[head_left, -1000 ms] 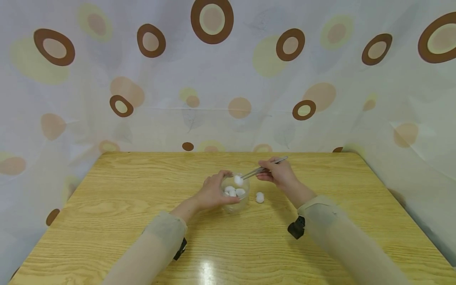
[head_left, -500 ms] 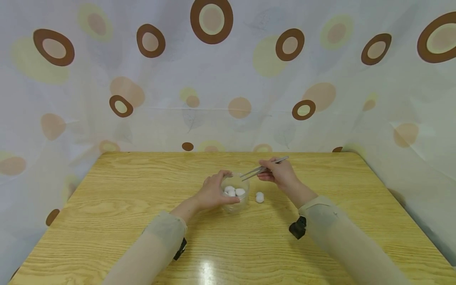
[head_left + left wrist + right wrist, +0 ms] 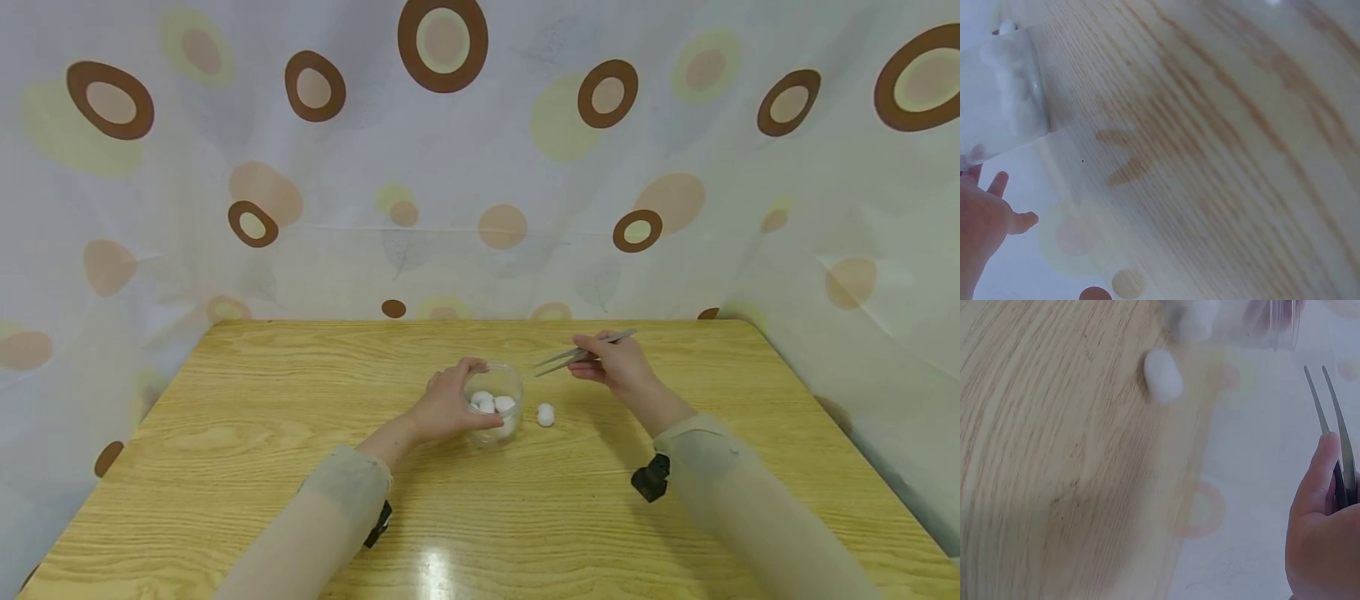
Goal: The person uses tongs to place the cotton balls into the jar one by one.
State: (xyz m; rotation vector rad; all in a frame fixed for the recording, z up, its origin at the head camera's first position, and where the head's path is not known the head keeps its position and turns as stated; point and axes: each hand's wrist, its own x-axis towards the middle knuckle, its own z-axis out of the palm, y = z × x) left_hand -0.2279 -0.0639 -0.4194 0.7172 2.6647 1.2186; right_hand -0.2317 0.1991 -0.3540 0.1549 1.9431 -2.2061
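Observation:
A clear plastic jar [image 3: 495,379] holding several white cotton balls [image 3: 505,404] stands near the middle of the table. Round its near-left side my left hand [image 3: 447,406] grips it, thumb in front and fingers behind. Up and to the right, my right hand [image 3: 617,364] pinches metal tweezers [image 3: 562,360]. Their two tips are spread apart with nothing between them, as the right wrist view also shows. One loose cotton ball [image 3: 546,415] lies on the table just right of the jar, below the tweezers. In the left wrist view, the jar [image 3: 1004,94] is partly cut off.
The wooden table [image 3: 300,500] has its back edge against a patterned cloth [image 3: 337,183] that also hangs at both sides. A dark wrist camera [image 3: 650,477] sits under the right sleeve, and another dark camera [image 3: 378,525] is at the left sleeve.
The cotton ball between the tweezer tips was let go; the tweezers are now spread and empty. My right hand has moved right, away from the jar. The left hand stays put.

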